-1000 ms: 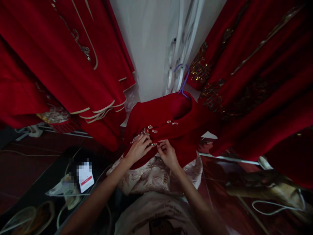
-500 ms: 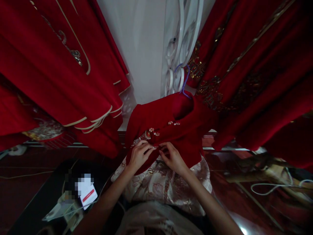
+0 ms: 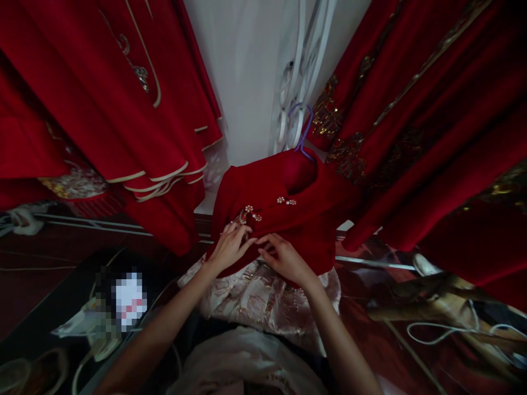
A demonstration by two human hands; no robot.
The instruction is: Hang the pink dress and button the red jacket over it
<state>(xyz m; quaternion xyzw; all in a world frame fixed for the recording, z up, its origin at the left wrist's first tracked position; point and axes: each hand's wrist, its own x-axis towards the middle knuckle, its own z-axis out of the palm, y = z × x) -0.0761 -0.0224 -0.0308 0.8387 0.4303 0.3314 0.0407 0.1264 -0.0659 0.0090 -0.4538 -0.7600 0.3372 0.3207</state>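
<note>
A red garment (image 3: 247, 184) with a round neck opening lies spread in front of me, a purple hanger (image 3: 303, 131) coming out of its neck. Small beaded flower ornaments (image 3: 286, 201) decorate its front, and another beaded ornament (image 3: 247, 214) shows just above my left fingers. My left hand (image 3: 230, 247) rests on the cloth with bent fingers, its thumb reaching toward the right hand. My right hand (image 3: 284, 258) has its fingers curled at the same front edge of the garment. The fingertips of both hands nearly meet there, and whatever small part they pinch is hidden.
Pale patterned fabric (image 3: 263, 296) lies under the garment. Red embroidered clothes (image 3: 135, 126) hang at left, with more red clothes (image 3: 411, 137) at right. White scrollwork metal (image 3: 302, 71) stands behind. A lit phone (image 3: 129, 299) lies on a dark surface; a white cord (image 3: 436, 334) loops at right.
The view has shifted slightly, so the scene sits a bit higher. My left fingers are more bent, and my right fingertips have come closer to the left thumb.
</note>
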